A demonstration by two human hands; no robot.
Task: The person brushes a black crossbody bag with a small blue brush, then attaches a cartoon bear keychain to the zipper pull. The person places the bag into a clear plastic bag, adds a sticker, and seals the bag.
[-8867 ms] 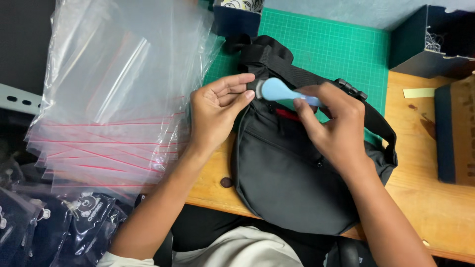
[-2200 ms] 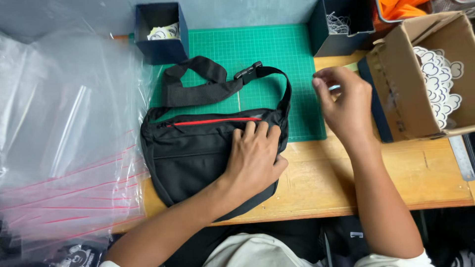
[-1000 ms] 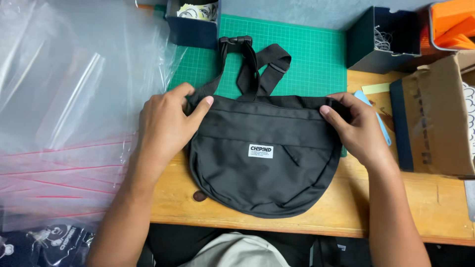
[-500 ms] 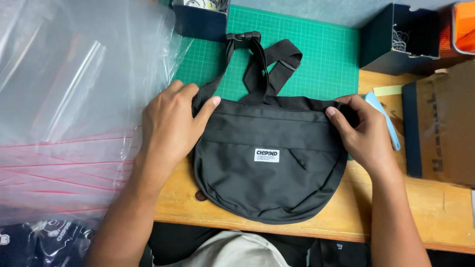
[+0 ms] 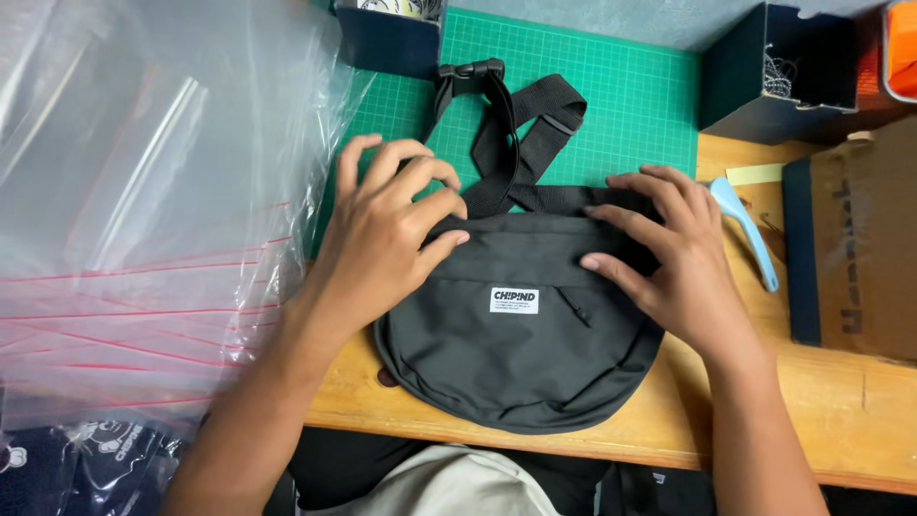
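The fingers (image 5: 420,196) of the left hand (image 5: 382,244) are lying spread and released on the upper left corner of the black waist bag (image 5: 521,330), pressing flat rather than gripping, while the right hand (image 5: 673,263) is resting the same way on the bag's upper right corner, fingers loose and pointing inward. The bag is sitting directly under both hands, its long axis running left to right, so neither hand is nearer. It is lying front up on the wooden surface (image 5: 841,420), dark and half-moon shaped, with a small white label at its middle. Above the bag, its strap (image 5: 530,143) and buckle are crossing a green cutting mat (image 5: 630,105); left of the bag are clear plastic bags (image 5: 143,220); right of it, a light blue tool (image 5: 745,229).
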